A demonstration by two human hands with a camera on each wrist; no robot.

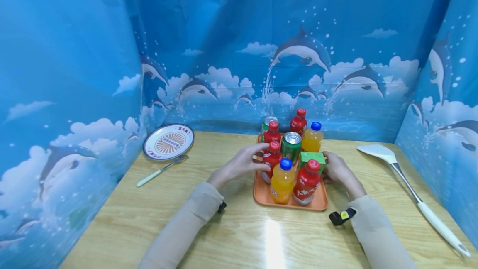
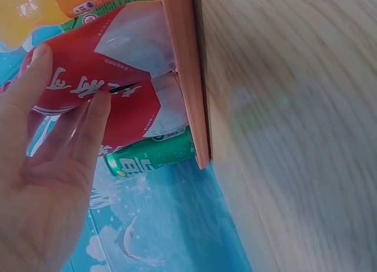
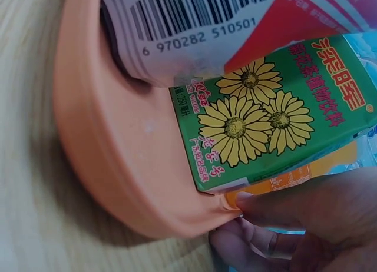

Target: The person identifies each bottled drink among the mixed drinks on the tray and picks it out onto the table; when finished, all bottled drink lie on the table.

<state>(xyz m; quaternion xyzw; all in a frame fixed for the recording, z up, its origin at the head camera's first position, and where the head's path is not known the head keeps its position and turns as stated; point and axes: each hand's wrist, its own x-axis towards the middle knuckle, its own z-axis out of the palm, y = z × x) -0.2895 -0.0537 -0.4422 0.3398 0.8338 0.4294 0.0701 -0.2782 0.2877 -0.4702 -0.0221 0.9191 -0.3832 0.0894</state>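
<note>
An orange tray carries several drinks on the table. My left hand curves its thumb and fingers round a red-capped red bottle at the tray's left side. With thumb and fingers, my right hand pinches the tray's right rim beside a green drink carton. At the front of the tray stand an orange-drink bottle with a blue cap and another red bottle. Behind them are a green can, a second orange-drink bottle and more red bottles.
To the left, a patterned plate lies near the back edge, with a fork with a pale green handle in front of it. A long white-handled spatula lies along the right side. Blue dolphin-print curtains enclose the table.
</note>
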